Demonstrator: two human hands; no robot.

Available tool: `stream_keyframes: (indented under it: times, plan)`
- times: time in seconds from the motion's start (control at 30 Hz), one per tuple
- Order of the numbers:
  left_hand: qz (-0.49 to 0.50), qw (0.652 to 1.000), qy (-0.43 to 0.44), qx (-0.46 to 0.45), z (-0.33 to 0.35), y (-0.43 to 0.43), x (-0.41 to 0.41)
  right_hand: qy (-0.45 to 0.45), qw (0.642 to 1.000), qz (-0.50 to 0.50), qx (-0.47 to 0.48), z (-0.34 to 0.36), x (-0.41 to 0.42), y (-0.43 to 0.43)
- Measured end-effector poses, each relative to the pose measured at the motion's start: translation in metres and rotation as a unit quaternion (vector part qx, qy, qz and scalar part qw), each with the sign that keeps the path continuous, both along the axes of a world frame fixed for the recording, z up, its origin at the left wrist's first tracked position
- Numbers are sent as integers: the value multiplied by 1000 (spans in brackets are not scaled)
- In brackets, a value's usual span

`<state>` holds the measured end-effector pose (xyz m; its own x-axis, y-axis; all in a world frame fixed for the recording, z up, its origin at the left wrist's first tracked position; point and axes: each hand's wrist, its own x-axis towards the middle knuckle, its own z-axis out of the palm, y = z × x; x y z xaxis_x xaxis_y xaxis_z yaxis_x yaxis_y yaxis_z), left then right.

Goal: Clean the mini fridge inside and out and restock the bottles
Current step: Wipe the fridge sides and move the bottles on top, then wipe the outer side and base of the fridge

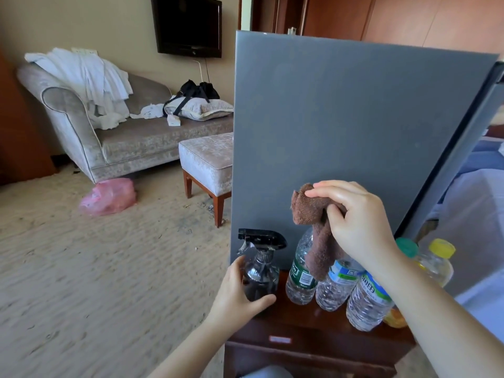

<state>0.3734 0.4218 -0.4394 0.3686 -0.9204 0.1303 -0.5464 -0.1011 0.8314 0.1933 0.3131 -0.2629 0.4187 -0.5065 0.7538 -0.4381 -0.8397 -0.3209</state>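
Now | right hand [357, 222]: cloth [313, 233] at fridge [354, 118] | left hand [240, 293]: sprayer [260, 268], cabinet [313, 331] edge

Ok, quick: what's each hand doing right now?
Left hand: gripping the dark black-triggered spray bottle.
Right hand: clutching the bunched brown terry cloth.

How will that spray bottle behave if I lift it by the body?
The spray bottle looks rigid and glossy, so probably a bit slippery in the left hand. Its black trigger head overhangs the narrow neck, so it may feel top-heavy and tip if nudged. Fill level is unclear.
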Motion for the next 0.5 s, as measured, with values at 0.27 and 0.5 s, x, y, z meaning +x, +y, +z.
stream_keyframes:
  times: [0.27, 0.5]
  plan:
    - [99, 934, -110, -325, 139, 26, 33, -50, 998, -18, -40, 36, -2, -5]
    - [81, 837, -225, -493, 316, -21, 40, -230, 951, -87, -186, 168, 14, -20]
